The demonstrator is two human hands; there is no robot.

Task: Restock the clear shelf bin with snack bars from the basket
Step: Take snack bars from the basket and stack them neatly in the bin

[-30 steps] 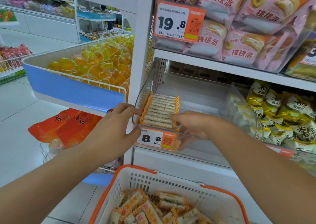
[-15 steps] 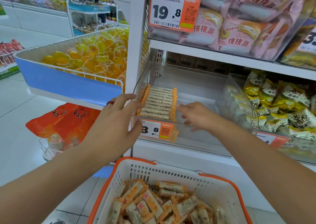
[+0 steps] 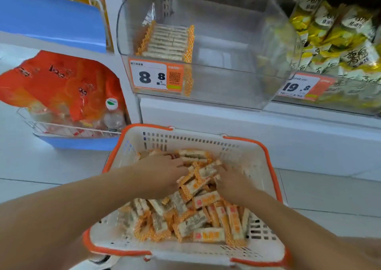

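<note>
Snack bars point(image 3: 208, 199) lie jumbled, pointing every way, in a white basket point(image 3: 237, 148); both hands, left hand point(image 3: 162, 174) and right hand point(image 3: 231, 184), rest on them, fingers spread, grip unclear. In the clear shelf bin point(image 3: 237, 67), a neat row of bars point(image 3: 168, 42) lies crosswise, stacked front to back.

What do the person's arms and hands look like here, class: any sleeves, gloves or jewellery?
Both arms are bare as far as the picture shows: no sleeves or cuffs. The left hand and the right hand wear no gloves, and neither wrist shows a watch or band. No ring can be made out, though the fingers are partly hidden among the bars, so that stays uncertain.
</note>
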